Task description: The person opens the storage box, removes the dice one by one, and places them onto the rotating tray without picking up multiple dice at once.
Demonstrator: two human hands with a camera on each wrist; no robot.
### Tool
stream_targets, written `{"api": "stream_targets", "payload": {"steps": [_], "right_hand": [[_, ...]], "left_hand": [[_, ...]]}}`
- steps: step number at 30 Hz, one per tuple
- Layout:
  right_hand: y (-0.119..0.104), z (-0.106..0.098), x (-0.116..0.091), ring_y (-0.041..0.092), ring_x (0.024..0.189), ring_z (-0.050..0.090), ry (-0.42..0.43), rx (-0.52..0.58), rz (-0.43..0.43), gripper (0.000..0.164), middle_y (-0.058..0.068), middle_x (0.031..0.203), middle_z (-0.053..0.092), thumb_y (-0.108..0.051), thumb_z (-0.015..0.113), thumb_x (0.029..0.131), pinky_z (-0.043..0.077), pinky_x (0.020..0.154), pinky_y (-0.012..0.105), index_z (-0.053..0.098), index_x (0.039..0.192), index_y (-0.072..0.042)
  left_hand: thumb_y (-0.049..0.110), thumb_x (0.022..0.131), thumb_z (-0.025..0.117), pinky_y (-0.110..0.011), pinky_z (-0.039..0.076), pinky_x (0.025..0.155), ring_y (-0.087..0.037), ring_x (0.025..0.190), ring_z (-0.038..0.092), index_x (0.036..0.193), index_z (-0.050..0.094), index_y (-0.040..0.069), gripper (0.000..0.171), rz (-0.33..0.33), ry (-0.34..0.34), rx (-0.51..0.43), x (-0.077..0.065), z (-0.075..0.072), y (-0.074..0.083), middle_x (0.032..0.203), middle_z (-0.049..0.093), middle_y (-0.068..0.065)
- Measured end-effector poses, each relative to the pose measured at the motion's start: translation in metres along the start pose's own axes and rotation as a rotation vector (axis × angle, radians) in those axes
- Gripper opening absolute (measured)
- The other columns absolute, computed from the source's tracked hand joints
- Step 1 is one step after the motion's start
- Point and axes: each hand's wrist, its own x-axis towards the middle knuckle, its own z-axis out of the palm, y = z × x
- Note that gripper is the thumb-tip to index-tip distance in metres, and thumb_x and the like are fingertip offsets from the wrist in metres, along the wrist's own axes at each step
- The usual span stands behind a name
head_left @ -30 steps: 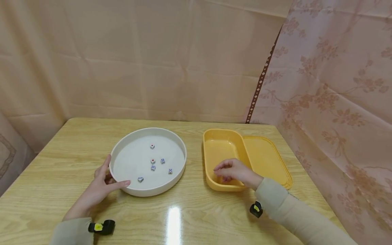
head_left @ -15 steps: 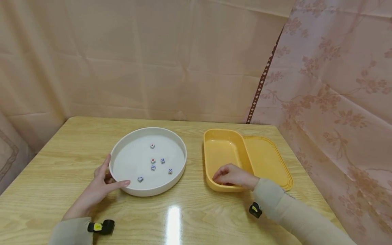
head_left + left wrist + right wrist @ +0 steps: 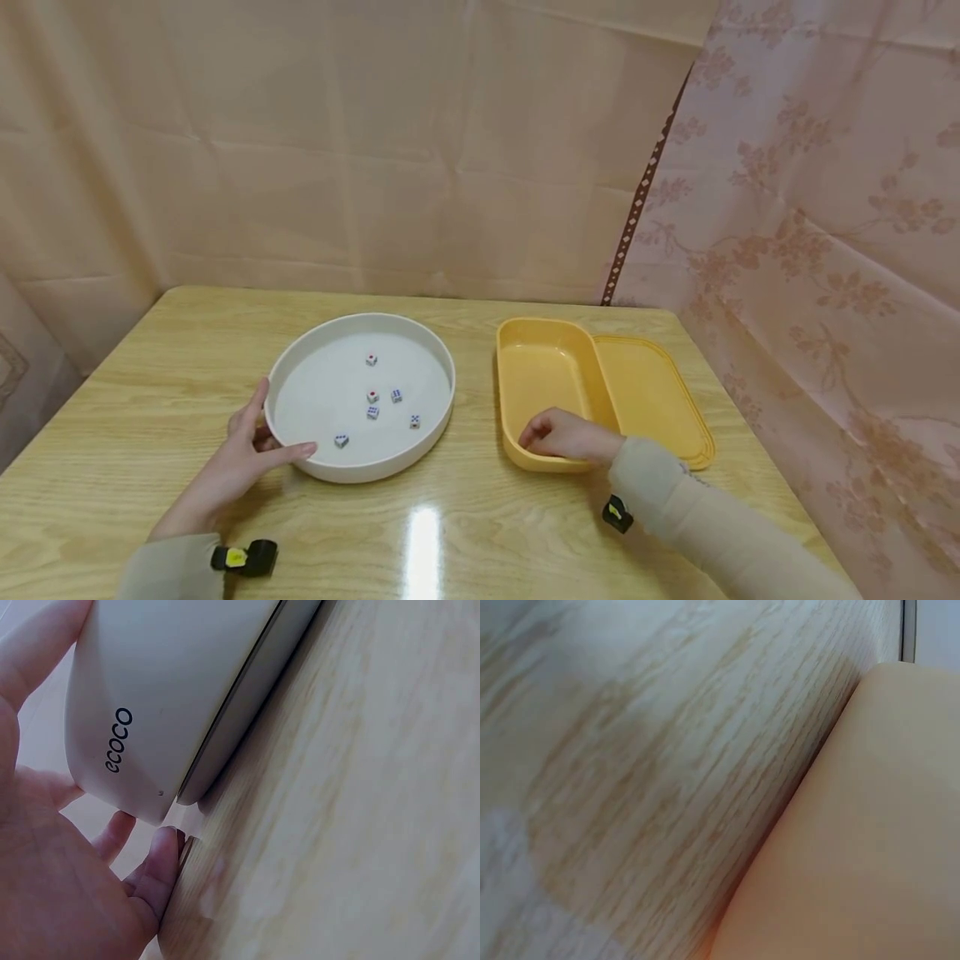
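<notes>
A white round tray [image 3: 360,472] stands on the left, with several white dice [image 3: 396,396] scattered inside it. My left hand [image 3: 232,454] holds the tray's near-left side, thumb over the rim and the other fingers along the outside. In the left wrist view the tray's wall [image 3: 172,690] bears the word "ecoco", and fingertips touch it. My right hand [image 3: 570,435] reaches down into the near end of a yellow box [image 3: 551,371], its fingers bent downward. The fingertips are hidden, so whatever they touch cannot be made out. The right wrist view shows the box's outer wall [image 3: 855,825].
A yellow lid [image 3: 652,392] lies flat against the box's right side. Both containers stand on a wooden table [image 3: 337,542] with a gap between them. Curtains [image 3: 412,167] hang behind the table and along its right side.
My right hand has sunk lower and nearer to me inside the yellow box, its fingers drawn closer together. The left hand, tray and dice have stayed put.
</notes>
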Motion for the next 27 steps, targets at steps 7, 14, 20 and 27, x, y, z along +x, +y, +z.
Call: {"api": "stream_targets", "payload": {"steps": [7, 14, 20, 27], "right_hand": [[-0.0023, 0.0027, -0.0013, 0.009, 0.078, 0.053, 0.009, 0.006, 0.003, 0.014, 0.005, 0.087, 0.07, 0.0, 0.062, 0.087, 0.046, 0.076, 0.022, 0.071, 0.096, 0.006], [0.0002, 0.0032, -0.0024, 0.007, 0.076, 0.053, 0.022, -0.018, -0.016, 0.014, 0.008, 0.087, 0.071, 0.001, 0.061, 0.086, 0.047, 0.073, 0.02, 0.071, 0.094, 0.008], [0.0005, 0.0032, -0.0025, 0.007, 0.077, 0.054, 0.032, -0.052, -0.033, 0.014, 0.008, 0.088, 0.072, -0.001, 0.063, 0.086, 0.048, 0.075, 0.021, 0.072, 0.093, 0.006], [-0.0009, 0.0037, -0.0037, 0.006, 0.077, 0.055, 0.04, -0.047, -0.025, 0.013, 0.007, 0.088, 0.073, -0.003, 0.064, 0.088, 0.049, 0.075, 0.021, 0.073, 0.094, 0.005]], "left_hand": [[0.036, 0.087, 0.076, -0.064, 0.024, 0.114, -0.05, 0.137, 0.029, 0.152, -0.029, 0.023, 0.124, -0.01, -0.002, 0.008, 0.0004, 0.0005, -0.0014, 0.153, -0.013, -0.037], [0.038, 0.088, 0.075, -0.06, 0.03, 0.112, -0.047, 0.135, 0.034, 0.152, -0.028, 0.021, 0.123, 0.001, -0.002, 0.033, 0.0015, 0.0006, -0.0023, 0.153, -0.011, -0.037], [0.038, 0.088, 0.075, -0.039, 0.043, 0.106, -0.047, 0.135, 0.036, 0.153, -0.027, 0.02, 0.122, 0.012, 0.002, 0.047, 0.0018, -0.0004, -0.0026, 0.153, -0.011, -0.037], [0.036, 0.087, 0.076, -0.064, 0.026, 0.113, -0.05, 0.137, 0.03, 0.152, -0.029, 0.022, 0.124, 0.01, -0.002, 0.01, 0.0012, 0.0005, -0.0019, 0.153, -0.012, -0.038]]}}
